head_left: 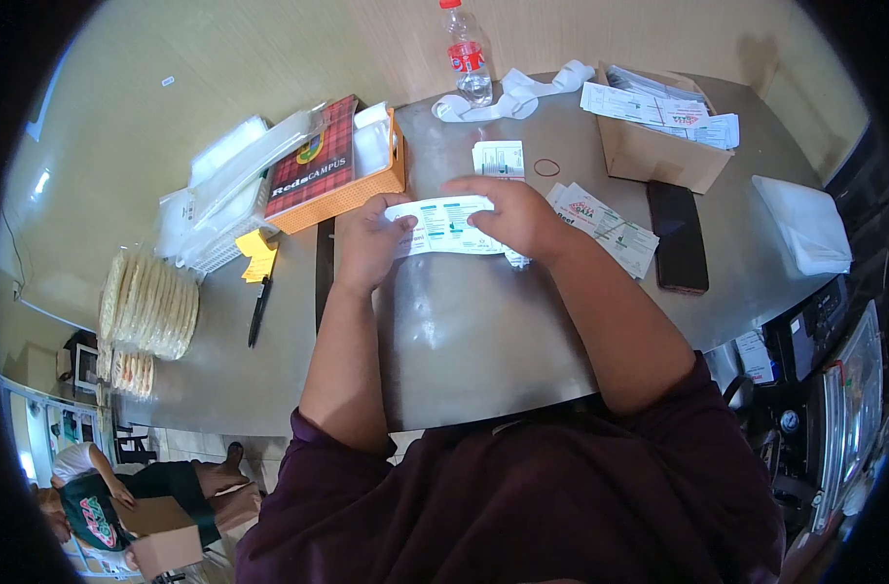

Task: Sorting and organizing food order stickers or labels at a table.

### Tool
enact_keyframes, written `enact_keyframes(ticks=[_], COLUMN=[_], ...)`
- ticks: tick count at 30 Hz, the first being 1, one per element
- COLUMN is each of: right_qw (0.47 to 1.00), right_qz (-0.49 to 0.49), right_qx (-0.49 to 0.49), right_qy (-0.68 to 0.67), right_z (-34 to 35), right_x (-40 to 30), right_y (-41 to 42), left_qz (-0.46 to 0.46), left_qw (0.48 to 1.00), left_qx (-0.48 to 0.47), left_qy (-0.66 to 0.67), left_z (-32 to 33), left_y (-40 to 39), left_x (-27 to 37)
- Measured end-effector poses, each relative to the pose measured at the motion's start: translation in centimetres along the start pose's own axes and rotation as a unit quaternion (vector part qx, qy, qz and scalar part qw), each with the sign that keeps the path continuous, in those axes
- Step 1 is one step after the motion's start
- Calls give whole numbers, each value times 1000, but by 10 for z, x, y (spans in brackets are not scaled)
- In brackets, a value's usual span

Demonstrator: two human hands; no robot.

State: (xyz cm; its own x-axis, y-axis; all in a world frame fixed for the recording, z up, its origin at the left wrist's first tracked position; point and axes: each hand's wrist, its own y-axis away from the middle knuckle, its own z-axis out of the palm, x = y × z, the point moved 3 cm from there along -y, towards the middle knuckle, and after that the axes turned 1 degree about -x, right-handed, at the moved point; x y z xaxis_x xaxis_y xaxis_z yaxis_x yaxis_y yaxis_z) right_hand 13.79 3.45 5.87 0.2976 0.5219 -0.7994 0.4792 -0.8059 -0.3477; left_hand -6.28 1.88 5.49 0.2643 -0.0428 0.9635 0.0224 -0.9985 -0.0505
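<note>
Between my two hands I hold a printed paper wrapper (444, 228), apparently flat, above the metal table (481, 328). My left hand (375, 241) grips its left end, thumb on top. My right hand (517, 217) has the right end between thumb and fingers. Just beyond lies a small stack of printed papers (500, 159), and a red rubber band (546, 168) rests beside it. Right of my right hand, a fanned bundle of printed wrappers (611, 230) lies on the tabletop. Another piece of paper shows partly beneath my right hand.
Wrappers fill a cardboard box (663, 157) at back right, near a black smartphone (678, 237). A plastic bottle (467, 66) and curled white strip (521, 95) stand behind. Orange basket (342, 197), pen (259, 312) and bagged flatbreads (152, 303) are left. A person holds a carton (167, 547) lower left.
</note>
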Motion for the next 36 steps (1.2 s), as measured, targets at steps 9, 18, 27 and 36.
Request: enact_keyframes(ticks=[9, 18, 27, 36], right_qw=[976, 949, 983, 922], right_qz=[119, 146, 104, 114], right_qx=[-152, -279, -135, 361], right_qy=[-103, 28, 63, 79], right_z=[-7, 14, -31, -50], right_x=[12, -9, 3, 58], right_y=[-1, 10, 3, -5], left_qz=[-143, 96, 138, 168], left_qw=[984, 946, 949, 730], left_qx=[-99, -41, 7, -18], left_qy=[-40, -308, -283, -662], left_z=[-18, 14, 39, 46], left_y=[16, 22, 17, -123], left_x=[8, 19, 52, 48])
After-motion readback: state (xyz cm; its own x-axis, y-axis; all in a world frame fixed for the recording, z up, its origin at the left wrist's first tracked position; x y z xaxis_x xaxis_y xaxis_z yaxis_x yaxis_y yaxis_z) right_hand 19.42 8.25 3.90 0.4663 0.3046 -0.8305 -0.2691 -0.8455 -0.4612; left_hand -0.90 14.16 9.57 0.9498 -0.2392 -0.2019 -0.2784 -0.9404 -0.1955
